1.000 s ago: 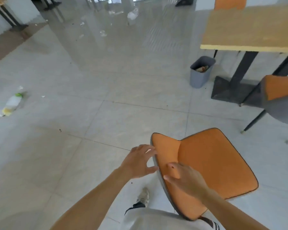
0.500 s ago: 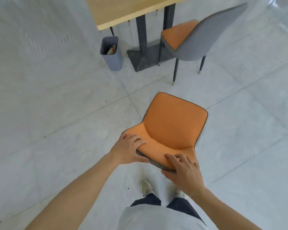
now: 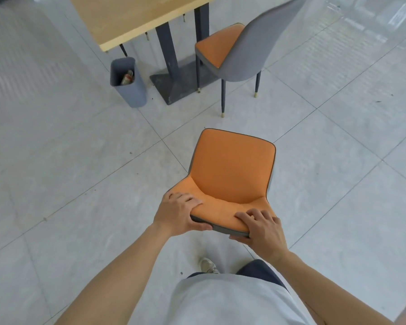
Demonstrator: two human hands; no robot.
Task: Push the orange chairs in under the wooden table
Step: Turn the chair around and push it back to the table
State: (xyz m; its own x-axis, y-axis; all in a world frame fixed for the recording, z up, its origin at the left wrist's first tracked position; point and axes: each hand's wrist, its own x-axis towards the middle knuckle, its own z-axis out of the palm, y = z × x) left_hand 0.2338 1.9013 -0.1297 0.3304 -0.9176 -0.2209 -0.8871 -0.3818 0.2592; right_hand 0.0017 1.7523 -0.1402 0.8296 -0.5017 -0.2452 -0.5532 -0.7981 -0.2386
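Both hands, left hand; right hand, grip the orange chair backrest's top edge.

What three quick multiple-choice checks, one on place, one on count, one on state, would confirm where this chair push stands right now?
1. Where does the grey bin stand?
A. On the table top
B. On the floor beside the table's dark base
C. On a chair seat

2. How many chairs with orange seats are in view?
A. One
B. Two
C. Four

3. What are the hands doing?
A. Both grip the near chair's backrest
B. Both hang free
C. One lifts the bin

Answers:
1. B: the bin sits on the tiles left of the table base, near the wooden table corner.
2. B: the near chair and the far chair by the table.
3. A: the left hand and right hand curl over the backrest's top edge.
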